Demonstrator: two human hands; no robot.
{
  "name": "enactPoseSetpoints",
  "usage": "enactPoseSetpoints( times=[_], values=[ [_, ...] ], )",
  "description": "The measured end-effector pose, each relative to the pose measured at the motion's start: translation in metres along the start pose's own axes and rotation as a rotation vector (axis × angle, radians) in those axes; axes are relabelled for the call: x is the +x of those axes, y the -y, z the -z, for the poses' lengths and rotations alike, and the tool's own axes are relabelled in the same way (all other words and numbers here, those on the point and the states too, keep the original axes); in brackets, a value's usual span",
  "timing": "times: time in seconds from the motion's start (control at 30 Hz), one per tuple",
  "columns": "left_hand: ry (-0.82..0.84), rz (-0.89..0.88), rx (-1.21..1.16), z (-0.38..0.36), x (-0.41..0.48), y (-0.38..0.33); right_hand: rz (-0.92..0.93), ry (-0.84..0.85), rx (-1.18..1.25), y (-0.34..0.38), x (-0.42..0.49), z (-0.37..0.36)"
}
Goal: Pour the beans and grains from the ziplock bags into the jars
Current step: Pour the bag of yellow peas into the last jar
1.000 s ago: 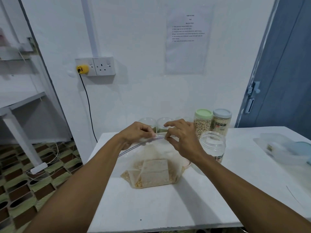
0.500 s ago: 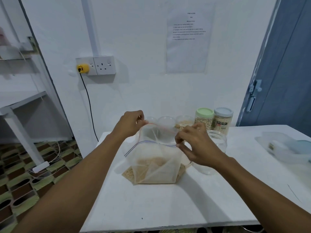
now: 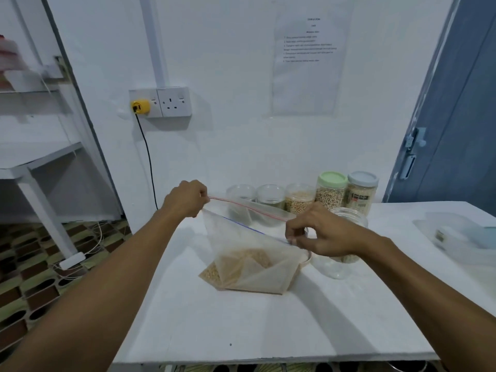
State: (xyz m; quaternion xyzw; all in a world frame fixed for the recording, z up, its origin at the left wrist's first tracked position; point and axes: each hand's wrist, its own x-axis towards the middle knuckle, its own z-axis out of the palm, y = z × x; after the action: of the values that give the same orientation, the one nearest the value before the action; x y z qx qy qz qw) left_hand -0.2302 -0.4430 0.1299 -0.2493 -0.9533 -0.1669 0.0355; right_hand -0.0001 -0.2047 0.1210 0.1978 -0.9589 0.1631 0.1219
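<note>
Clear ziplock bag (image 3: 249,261) stands near the middle of the table (image 3: 241,331), mouth pulled wide, red and blue zip strips apart, pale beans pooled in its bottom. Clear lidless jar (image 3: 341,267) stands upright just right of it. Along the back edge, in a row: three lidless jars (image 3: 271,196), green-lidded jar (image 3: 330,191), blue-lidded jar (image 3: 361,193), the last two filled.

A plain back room used as a work spot, not a fitted kitchen: a white table (image 3: 241,318) against a bare wall (image 3: 228,63), jars (image 3: 299,200) along the table's far edge, a printed instruction sheet (image 3: 308,63) above it, a socket (image 3: 166,102) up-left, shelving (image 3: 40,157) left, a blue door (image 3: 461,130) right.
</note>
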Motion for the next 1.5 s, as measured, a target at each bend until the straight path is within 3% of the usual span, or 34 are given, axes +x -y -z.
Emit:
enactPoseSetpoints(
  times=[0.13, 0.33, 0.43, 0.6, 0.87, 0.97, 1.07, 1.2, 1.33, 1.5],
  values=[
    [-0.090, -0.109, -0.090, -0.007, 0.005, -0.015, -0.072, 0.023, 0.016, 0.002, 0.006, -0.003],
    [0.016, -0.129, -0.723, -0.009, -0.029, -0.011, -0.366, 0.045, -0.275, -0.015, 0.018, -0.003],
    [0.118, -0.183, -0.891, -0.022, -0.050, 0.011, -0.440, 0.015, -0.340, -0.013, 0.022, -0.007],
    [0.026, -0.094, -0.828, -0.055, -0.059, 0.029, -0.405, 0.040, -0.303, 0.004, 0.034, -0.027],
    [-0.213, -0.205, -0.607, -0.056, -0.051, 0.015, -0.289, -0.002, -0.292, 0.016, 0.056, -0.038],
    [-0.230, -0.290, -0.538, -0.053, -0.050, 0.012, -0.337, 0.038, -0.241, 0.018, 0.052, -0.035],
    [-0.223, -0.382, -0.434, -0.045, -0.051, 0.006, -0.327, 0.082, -0.338, 0.017, 0.046, -0.034],
    [-0.234, -0.411, -0.602, -0.020, -0.042, -0.006, -0.348, -0.127, -0.259, 0.010, 0.049, -0.011],
    [-0.098, -0.435, -0.703, -0.011, -0.046, -0.012, -0.353, -0.021, -0.197, 0.014, 0.061, -0.009],
    [-0.024, -0.389, -0.889, -0.019, -0.049, -0.005, -0.325, -0.009, -0.150, 0.026, 0.096, -0.028]
  ],
)
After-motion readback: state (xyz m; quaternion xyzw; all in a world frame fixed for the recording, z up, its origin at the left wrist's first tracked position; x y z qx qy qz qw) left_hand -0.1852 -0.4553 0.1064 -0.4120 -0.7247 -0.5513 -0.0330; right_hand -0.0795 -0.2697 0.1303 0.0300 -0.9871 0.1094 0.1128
